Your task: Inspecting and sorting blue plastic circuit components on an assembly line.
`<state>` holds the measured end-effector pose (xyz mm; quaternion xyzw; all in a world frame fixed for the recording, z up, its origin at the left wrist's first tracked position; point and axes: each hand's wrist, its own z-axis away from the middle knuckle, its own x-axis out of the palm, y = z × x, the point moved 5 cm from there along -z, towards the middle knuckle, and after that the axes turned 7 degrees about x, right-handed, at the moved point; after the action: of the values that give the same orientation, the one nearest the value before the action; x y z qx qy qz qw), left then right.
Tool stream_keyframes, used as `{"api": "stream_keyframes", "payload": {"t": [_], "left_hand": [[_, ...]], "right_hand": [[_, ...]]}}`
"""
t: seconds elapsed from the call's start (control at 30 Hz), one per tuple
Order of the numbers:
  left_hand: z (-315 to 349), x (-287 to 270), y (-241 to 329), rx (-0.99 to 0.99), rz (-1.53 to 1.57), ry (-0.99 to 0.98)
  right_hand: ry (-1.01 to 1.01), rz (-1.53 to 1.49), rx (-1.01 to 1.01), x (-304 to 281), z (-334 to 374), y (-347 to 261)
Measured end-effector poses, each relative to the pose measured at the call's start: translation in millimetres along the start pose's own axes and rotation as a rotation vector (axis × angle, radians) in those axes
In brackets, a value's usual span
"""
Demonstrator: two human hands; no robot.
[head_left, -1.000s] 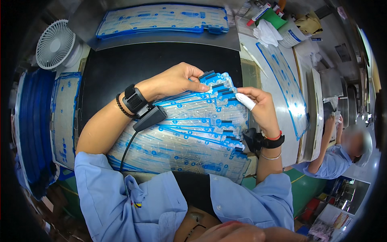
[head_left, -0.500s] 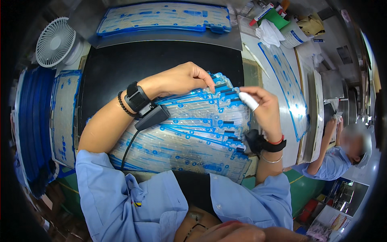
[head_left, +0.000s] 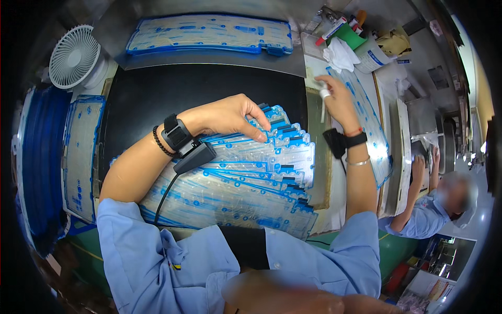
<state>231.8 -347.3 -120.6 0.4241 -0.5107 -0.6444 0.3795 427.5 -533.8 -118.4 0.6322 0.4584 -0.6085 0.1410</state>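
We see our left hand point(head_left: 230, 116) over the upper end of a fan of clear, blue-edged flexible circuit sheets point(head_left: 246, 178). Its thumb and index finger are apart, the tips a little separated and resting on the sheets near their stepped tabs, with a bit of sheet showing between them; the other fingers curl under the palm, and we cannot tell whether they touch anything.

The fanned sheets lie on the near part of the black work mat point(head_left: 157, 89), reaching toward our body, their black strips point(head_left: 286, 168) stepping down the right-hand end.

Our right hand point(head_left: 340, 102) is raised to the right of the sheets, clear of them. Its index finger stretches out, apart from the digit in a white finger cover point(head_left: 324, 92). A slim white stick-like tool point(head_left: 322, 112) shows just below these fingers; we cannot tell whether they pinch it or merely pass over it.
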Motion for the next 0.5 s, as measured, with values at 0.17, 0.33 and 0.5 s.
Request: {"api": "stream_keyframes", "payload": {"t": [0.17, 0.33, 0.5], "left_hand": [[3.7, -1.3, -6.5, -0.008, -0.007, 0.024], [2.8, 0.2, -0.2, 0.015, -0.047, 0.017], [3.6, -1.0, -3.7, 0.007, -0.056, 0.038]], "right_hand": [[-0.333, -1.753, 0.245, -7.8, 33.9, -41.1], [-0.123, -1.567, 0.049, -14.5, 59.8, -70.0], [-0.086, -0.979, -0.068, -11.2, 71.7, -113.9]]}}
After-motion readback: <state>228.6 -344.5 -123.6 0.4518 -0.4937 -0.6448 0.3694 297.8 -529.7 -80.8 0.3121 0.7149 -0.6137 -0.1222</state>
